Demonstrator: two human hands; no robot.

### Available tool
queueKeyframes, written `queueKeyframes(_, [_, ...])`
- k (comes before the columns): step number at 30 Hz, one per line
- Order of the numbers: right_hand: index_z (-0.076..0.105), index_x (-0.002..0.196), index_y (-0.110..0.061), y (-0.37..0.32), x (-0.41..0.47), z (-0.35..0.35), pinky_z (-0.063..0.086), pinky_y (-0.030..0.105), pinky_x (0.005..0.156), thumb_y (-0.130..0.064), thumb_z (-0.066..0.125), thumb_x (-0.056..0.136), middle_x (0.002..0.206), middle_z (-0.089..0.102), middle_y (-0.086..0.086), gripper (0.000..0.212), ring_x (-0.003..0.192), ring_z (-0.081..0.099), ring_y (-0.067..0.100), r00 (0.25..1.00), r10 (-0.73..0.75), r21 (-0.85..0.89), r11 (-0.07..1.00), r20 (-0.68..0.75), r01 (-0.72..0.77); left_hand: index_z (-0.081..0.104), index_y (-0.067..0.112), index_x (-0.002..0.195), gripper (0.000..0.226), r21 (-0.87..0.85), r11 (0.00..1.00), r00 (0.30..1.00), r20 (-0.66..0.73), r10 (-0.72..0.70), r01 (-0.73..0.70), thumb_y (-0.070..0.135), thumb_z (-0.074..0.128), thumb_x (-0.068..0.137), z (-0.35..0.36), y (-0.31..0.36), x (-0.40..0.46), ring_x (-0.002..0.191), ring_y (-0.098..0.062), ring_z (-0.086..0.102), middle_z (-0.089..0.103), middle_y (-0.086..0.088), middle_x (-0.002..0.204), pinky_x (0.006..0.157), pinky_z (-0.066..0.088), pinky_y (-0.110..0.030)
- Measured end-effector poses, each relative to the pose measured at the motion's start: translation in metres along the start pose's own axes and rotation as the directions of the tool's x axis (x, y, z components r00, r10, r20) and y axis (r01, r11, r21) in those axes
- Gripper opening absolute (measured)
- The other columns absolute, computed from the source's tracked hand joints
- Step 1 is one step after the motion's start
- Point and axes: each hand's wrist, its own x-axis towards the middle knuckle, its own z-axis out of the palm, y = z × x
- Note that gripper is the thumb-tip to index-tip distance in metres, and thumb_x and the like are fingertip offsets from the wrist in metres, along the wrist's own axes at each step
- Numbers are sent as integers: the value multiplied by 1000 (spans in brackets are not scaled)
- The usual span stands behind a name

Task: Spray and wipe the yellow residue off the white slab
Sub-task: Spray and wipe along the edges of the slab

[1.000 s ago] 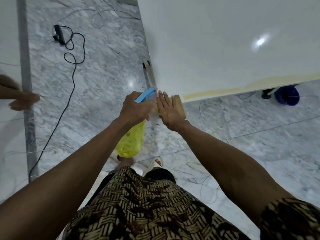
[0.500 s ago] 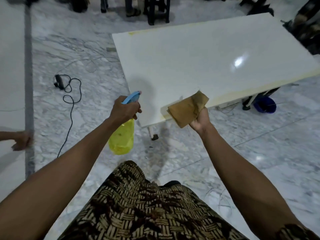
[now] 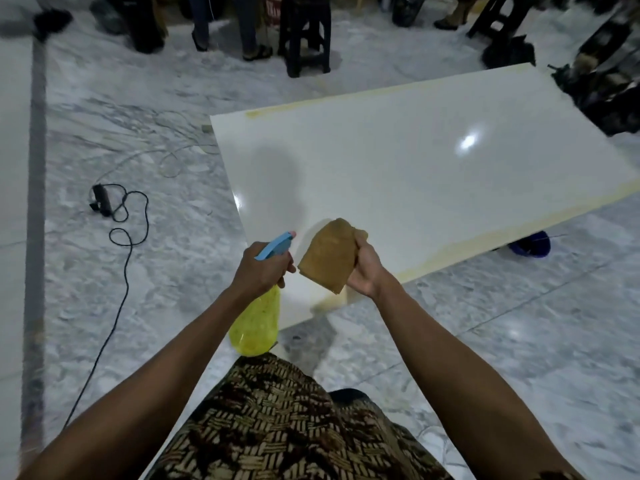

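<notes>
Slab (image 3: 398,174) (one): two hands grip one spray bottle (image 3: 258,317), one cloth (image 3: 329,258).

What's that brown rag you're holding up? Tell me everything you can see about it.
The cloth is a tan-brown piece of soft-looking fabric, folded into a thick, roughly rectangular pad with a rounded top and a frayed-looking lower corner. The right hand grips it along its right edge, thumb curled over the front, holding it upright in the air above the near corner of the white slab. It does not touch the slab. It hangs just right of the spray bottle's blue nozzle.
</notes>
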Motion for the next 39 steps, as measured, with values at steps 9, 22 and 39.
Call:
queueKeyframes(9, [55, 136, -9, -29, 46, 2, 48, 47, 104, -56, 38, 100, 130, 65, 15, 61, 122, 61, 31, 998, 36, -90, 995, 50, -31, 78, 8, 94, 20, 26, 998, 997, -59, -56, 58, 14, 59, 95, 12, 8, 44, 50, -15, 65, 78, -10, 81, 66, 64, -44])
queueKeyframes(22, [49, 142, -11, -101, 116, 23, 53, 49, 98, -58, 38, 99, 135, 60, 14, 65, 120, 61, 31, 862, 328, -470, 874, 387, -121, 79, 13, 84, 25, -234, 915, 821, -408, -400, 330, 18, 55, 80, 88, 36, 52, 42, -14, 61, 79, -4, 75, 56, 52, -28])
queueKeyframes(39, [51, 140, -5, -77, 67, -4, 36, 51, 114, -62, 43, 96, 137, 58, 20, 73, 129, 54, 34, 594, 740, -817, 530, 315, -227, 77, 25, 114, 37, -672, 725, 415, -623, -663, 149, 5, 55, 92, 231, 59, -38, 57, -25, 68, 78, -16, 85, 68, 63, -42])
